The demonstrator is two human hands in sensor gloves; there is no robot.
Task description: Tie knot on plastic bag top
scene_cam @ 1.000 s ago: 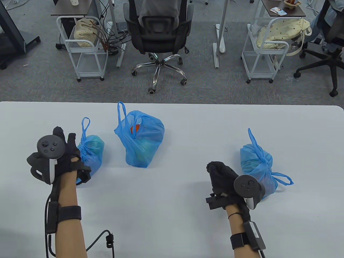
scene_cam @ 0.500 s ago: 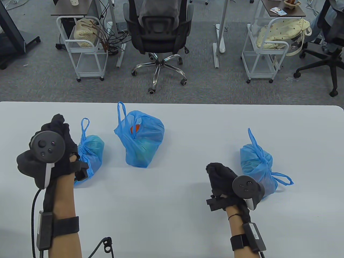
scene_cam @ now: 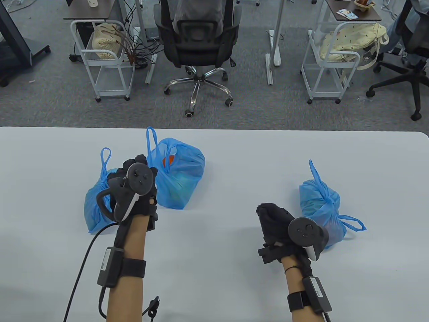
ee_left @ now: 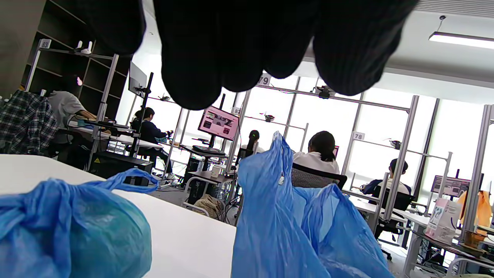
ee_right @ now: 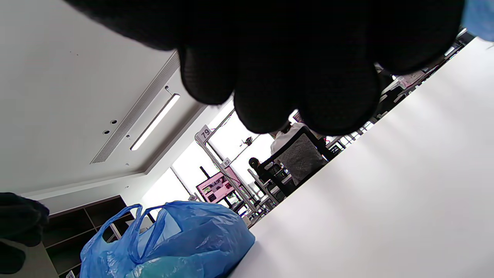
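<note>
Three blue plastic bags are sitting on the white desk (scene_cam: 214, 275). The open bag (scene_cam: 177, 177), its handles untied and something orange showing through its mouth, is standing nearest the far edge, left of the desk's middle. Just beside it, toward the left edge, a knotted bag (scene_cam: 95, 204) is lying with one handle loop sticking up toward the far edge. A second knotted bag (scene_cam: 321, 204) is lying toward the right edge, well apart from the other two, one handle loop trailing out toward the right.

The left hand (scene_cam: 137, 191) is hovering between the left knotted bag and the open bag, its tracker facing up, its fingertips near the open bag's near side. In the left wrist view the gloved fingers (ee_left: 193, 58) are hanging down from the top edge, loosely spread and holding nothing, with the open bag (ee_left: 293, 227) rising just below them and the knotted bag (ee_left: 73, 231) at lower left; no finger is touching either bag there.

The right hand (scene_cam: 281, 224) is resting near the front edge on the right half of the desk, just beside the right knotted bag, its fingers curled inward. In the right wrist view the fingers (ee_right: 301, 77) are bunched together in a loose fist with nothing visible between them, and the open bag (ee_right: 170, 239) is showing far off across the desk top
</note>
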